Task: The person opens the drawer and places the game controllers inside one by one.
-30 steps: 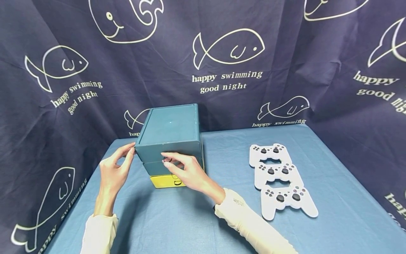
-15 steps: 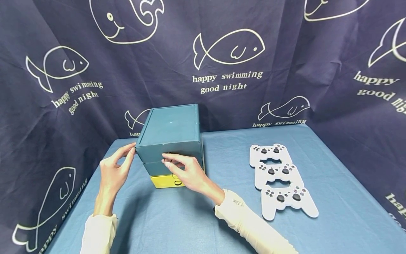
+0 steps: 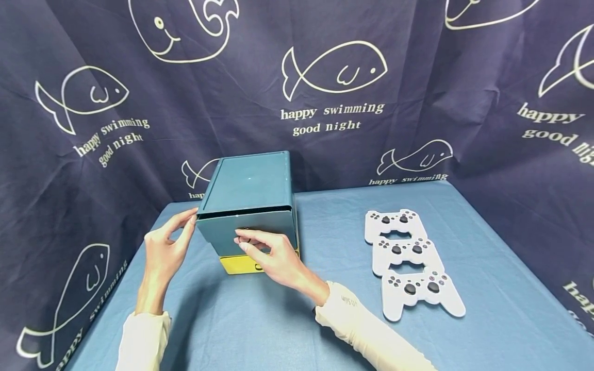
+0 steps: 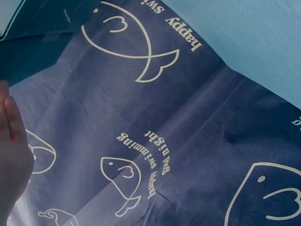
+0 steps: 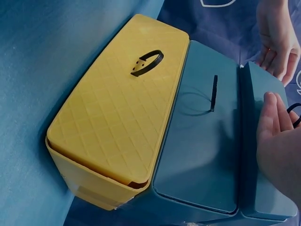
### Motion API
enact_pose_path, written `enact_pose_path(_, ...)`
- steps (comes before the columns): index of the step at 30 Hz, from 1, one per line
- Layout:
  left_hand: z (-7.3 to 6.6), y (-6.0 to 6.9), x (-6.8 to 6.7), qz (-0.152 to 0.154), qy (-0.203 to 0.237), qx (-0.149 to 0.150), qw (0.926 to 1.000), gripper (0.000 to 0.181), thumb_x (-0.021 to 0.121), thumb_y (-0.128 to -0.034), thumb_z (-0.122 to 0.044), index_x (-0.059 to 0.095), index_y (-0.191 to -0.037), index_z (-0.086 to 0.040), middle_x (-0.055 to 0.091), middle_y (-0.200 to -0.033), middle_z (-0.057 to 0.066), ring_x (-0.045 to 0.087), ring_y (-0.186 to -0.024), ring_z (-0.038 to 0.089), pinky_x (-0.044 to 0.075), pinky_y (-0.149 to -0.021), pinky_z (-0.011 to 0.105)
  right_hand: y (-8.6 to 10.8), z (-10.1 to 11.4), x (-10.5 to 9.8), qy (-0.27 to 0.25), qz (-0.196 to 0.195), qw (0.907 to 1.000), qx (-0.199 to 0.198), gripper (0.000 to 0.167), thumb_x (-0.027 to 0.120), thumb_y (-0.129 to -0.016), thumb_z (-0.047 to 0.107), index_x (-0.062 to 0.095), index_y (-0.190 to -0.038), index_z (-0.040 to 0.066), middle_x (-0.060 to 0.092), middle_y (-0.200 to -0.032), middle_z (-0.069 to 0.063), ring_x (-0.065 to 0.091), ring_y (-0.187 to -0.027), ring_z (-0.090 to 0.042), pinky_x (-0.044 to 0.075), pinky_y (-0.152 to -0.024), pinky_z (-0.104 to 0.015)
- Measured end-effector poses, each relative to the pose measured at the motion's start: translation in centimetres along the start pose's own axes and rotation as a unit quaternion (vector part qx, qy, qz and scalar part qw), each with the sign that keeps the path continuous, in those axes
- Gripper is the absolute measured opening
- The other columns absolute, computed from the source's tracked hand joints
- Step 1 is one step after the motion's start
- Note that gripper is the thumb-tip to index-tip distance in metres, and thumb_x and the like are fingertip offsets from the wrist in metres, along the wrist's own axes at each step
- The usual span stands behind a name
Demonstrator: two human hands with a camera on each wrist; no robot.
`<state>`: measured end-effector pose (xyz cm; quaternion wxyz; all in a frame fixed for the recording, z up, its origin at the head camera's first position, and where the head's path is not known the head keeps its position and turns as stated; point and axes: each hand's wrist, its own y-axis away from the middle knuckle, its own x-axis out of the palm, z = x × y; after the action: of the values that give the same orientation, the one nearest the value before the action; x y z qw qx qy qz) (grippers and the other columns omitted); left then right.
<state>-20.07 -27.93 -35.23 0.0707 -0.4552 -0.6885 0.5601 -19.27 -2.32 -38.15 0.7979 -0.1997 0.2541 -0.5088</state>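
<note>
A drawer cabinet (image 3: 252, 183) stands toward the back left of the table, with two teal drawers above a yellow one (image 3: 235, 265). Its top drawer (image 3: 215, 230) is pulled out slightly, leaving a dark gap under the cabinet's top edge. My right hand (image 3: 280, 260) pinches that drawer's black loop handle (image 5: 294, 109), partly hidden by the fingers. At the cabinet's upper left front corner, my left hand (image 3: 166, 250) touches the side with fairly straight fingers. The middle drawer (image 5: 202, 141) and yellow drawer carry black loops too, and both look closed.
Several white game-controller shapes (image 3: 422, 296) with black sticks lie in an overlapping row on the right of the blue tablecloth (image 3: 334, 232). Dark blue curtains (image 3: 334, 149) printed with fish enclose the back and sides.
The top drawer has come out a little toward me, opening a gap beneath the cabinet top. My right hand has moved slightly forward and down with its handle; my left hand stays at the corner.
</note>
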Motion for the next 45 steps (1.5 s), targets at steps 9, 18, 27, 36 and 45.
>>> enact_pose_path(9, -0.2, 0.0, -0.1, 0.007, 0.002, -0.007, 0.9999, 0.024, 0.073, -0.0942, 0.000, 0.078, -0.117, -0.003, 0.078, -0.098, 0.013, 0.061, -0.093, -0.017, 0.041, -0.057, 0.009, 0.7, 0.3, 0.5, 0.001, -0.010, 0.9996, -0.026, 0.031, 0.067, -0.101, 0.007, 0.070, -0.130, -0.001, 0.076, -0.116, -0.009, 0.070, -0.106, -0.007, 0.055, -0.090, -0.031)
enact_pose_path(18, -0.2, 0.0, 0.0, 0.003, -0.001, -0.010, 0.9999, 0.023, 0.072, -0.0943, 0.001, 0.078, -0.117, -0.002, 0.078, -0.101, 0.013, 0.060, -0.094, -0.018, 0.041, -0.062, 0.009, 1.6, 0.8, 0.9, -0.010, -0.016, 0.9987, -0.047, 0.030, 0.067, -0.100, 0.003, 0.070, -0.129, -0.002, 0.076, -0.116, -0.010, 0.070, -0.107, -0.011, 0.056, -0.088, -0.032)
enact_pose_path(27, -0.2, 0.0, -0.2, 0.005, 0.003, -0.007, 1.0000, 0.023, 0.073, -0.0934, 0.001, 0.078, -0.116, -0.001, 0.078, -0.099, 0.013, 0.061, -0.093, -0.018, 0.041, -0.056, 0.009, 2.7, 1.4, 1.5, -0.029, -0.014, 0.9987, -0.039, 0.031, 0.066, -0.100, 0.003, 0.069, -0.131, -0.003, 0.075, -0.116, -0.013, 0.070, -0.107, -0.012, 0.056, -0.088, -0.035)
enact_pose_path(36, -0.3, -0.1, -0.2, 0.007, 0.009, -0.010, 0.9999, 0.024, 0.074, -0.0930, 0.001, 0.078, -0.116, -0.002, 0.078, -0.097, 0.013, 0.061, -0.093, -0.017, 0.042, -0.057, 0.008, 3.7, 2.4, 1.7, -0.047, -0.011, 0.9985, -0.026, 0.032, 0.066, -0.101, 0.005, 0.068, -0.132, -0.002, 0.074, -0.118, -0.010, 0.069, -0.110, -0.014, 0.055, -0.091, -0.034)
enact_pose_path(45, -0.2, -0.1, -0.1, 0.006, 0.013, -0.010, 0.9998, 0.024, 0.073, -0.0931, 0.002, 0.078, -0.117, -0.002, 0.078, -0.099, 0.013, 0.062, -0.093, -0.017, 0.041, -0.059, 0.008, 4.4, 2.7, 1.7, -0.053, 0.003, 0.9978, -0.040, 0.032, 0.064, -0.102, 0.004, 0.067, -0.132, -0.003, 0.075, -0.117, -0.012, 0.070, -0.108, -0.016, 0.056, -0.090, -0.034)
